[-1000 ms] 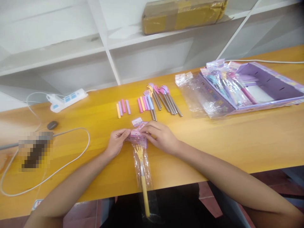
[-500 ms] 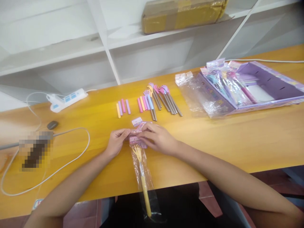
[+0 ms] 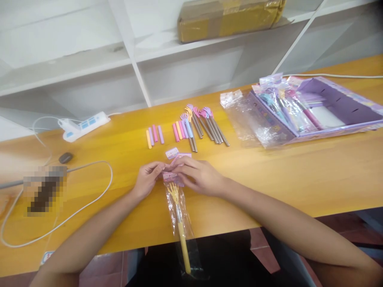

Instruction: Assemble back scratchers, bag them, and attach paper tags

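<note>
A clear plastic bag [image 3: 187,223] holds a yellow hand-shaped scratcher [image 3: 183,243] and hangs over the table's front edge. Its printed top lies between my two hands. My left hand [image 3: 148,177] pinches the left side of the bag's top. From the right, my right hand [image 3: 199,175] has its fingers closed on the same top, partly covering it. Just beyond my fingers lie small printed cards [image 3: 172,153]. Further back are colored tubes [image 3: 154,134] and several metal rods with hand-shaped heads [image 3: 214,127].
A purple box [image 3: 353,105] with bagged scratchers stands at the right, with empty clear bags [image 3: 243,119] beside it. At the left are a white power strip [image 3: 86,126], a black object [image 3: 66,158] and a looped cable [image 3: 111,175]. A taped carton [image 3: 230,20] sits on the shelf.
My right hand's fingers have shifted slightly over the bag's top. The left hand and the bag have hardly moved.
</note>
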Tool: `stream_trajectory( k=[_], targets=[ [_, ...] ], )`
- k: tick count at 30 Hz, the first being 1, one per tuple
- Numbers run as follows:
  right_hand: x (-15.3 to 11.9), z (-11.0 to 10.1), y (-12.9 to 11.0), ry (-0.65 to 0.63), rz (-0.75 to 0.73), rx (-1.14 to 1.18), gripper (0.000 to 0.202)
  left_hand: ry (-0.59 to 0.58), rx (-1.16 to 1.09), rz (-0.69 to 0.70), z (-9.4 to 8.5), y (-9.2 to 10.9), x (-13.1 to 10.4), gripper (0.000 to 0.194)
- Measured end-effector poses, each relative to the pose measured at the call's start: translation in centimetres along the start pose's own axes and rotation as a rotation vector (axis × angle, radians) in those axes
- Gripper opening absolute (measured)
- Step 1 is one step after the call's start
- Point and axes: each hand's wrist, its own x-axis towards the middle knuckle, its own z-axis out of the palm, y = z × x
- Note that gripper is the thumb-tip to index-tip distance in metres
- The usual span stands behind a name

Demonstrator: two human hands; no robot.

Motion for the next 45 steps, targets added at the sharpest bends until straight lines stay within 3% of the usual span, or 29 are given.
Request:
stream_trajectory(
  k=[4, 7, 10, 15, 27, 32, 41, 43, 45],
  targets=[
    [0.0, -0.2, 0.1, 0.052, 0.001, 0.020, 0.031, -0.136, -0.038, 0.000, 0.1, 0.4, 0.0, 0.052],
    [0.1, -0.4, -0.1, 0.073, 0.061, 0.027, 0.036, -0.209, 0.082, 0.057, 0.4, 0.7, -0.2, 0.047],
    [0.1, -0.7, -0.2, 0.089, 0.064, 0.061, 0.037, -0.229, 0.191, 0.044, 0.8, 0.8, -0.4, 0.040],
    [0.0, -0.9, -0.2, 0.099, -0.082, 0.137, 0.032, -0.241, 0.196, -0.020, 0.8, 0.7, -0.2, 0.036],
    [0.0, -1.4, 0.2, 0.104, -0.201, -0.095, 0.018, -0.330, 0.165, -0.002, 1.0, 0.8, -0.5, 0.034],
    [0.0, -1.3, 0.1, 0.090, -0.203, -0.144, 0.014, -0.334, 0.165, -0.018, 1.0, 0.8, -0.6, 0.034],
    [-0.2, -1.1, -0.1, -0.058, -0.200, -0.194, 0.014, -0.262, 0.149, -0.040, 0.9, 0.9, -0.3, 0.034],
    [-0.2, -1.0, -0.1, -0.066, -0.142, -0.169, 0.014, -0.225, 0.158, -0.046, 0.9, 0.8, -0.3, 0.034],
    [-0.2, -0.8, -0.2, -0.036, 0.012, -0.124, 0.011, -0.209, 0.169, -0.061, 0.9, 0.7, -0.3, 0.036]
  ],
)
